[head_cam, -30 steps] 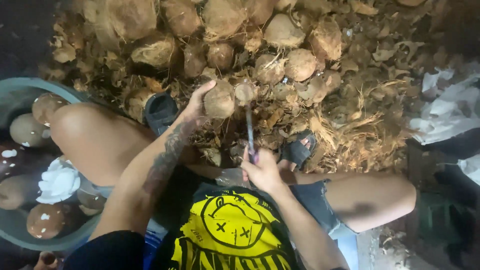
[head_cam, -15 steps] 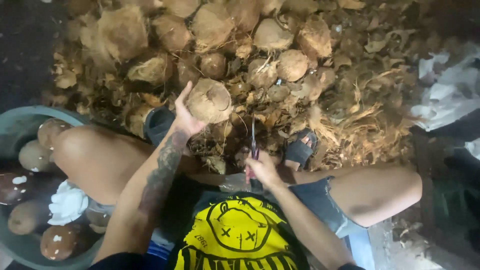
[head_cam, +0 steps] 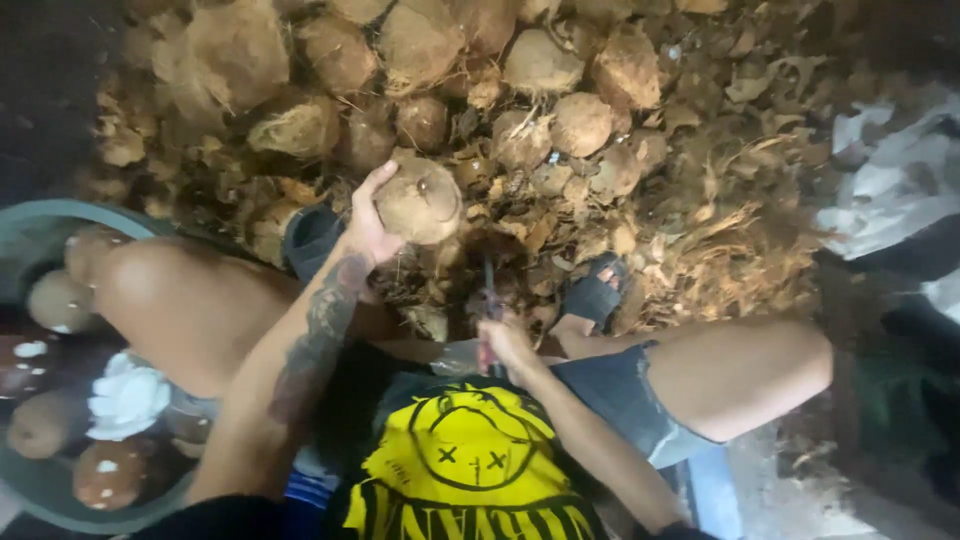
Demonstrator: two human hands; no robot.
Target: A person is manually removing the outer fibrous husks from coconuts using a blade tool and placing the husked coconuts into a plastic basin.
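My left hand (head_cam: 368,222) grips a brown husked coconut (head_cam: 420,201) and holds it up above the ground between my feet. My right hand (head_cam: 503,345) is closed around the handle of a thin dark blade (head_cam: 490,288) that points away from me, just below and right of the coconut. The blade tip is close to the coconut but apart from it. I sit with knees spread, wearing a yellow shirt and dark sandals (head_cam: 590,295).
A big heap of husked coconuts (head_cam: 540,65) and torn fibre husks (head_cam: 730,255) fills the ground ahead. At the left a round teal tub (head_cam: 40,225) holds several peeled and cut coconuts. White sacks (head_cam: 890,185) lie at the right.
My left hand has lifted the coconut off the pile and drawn it toward me. The right hand with the blade has stayed low between my knees.
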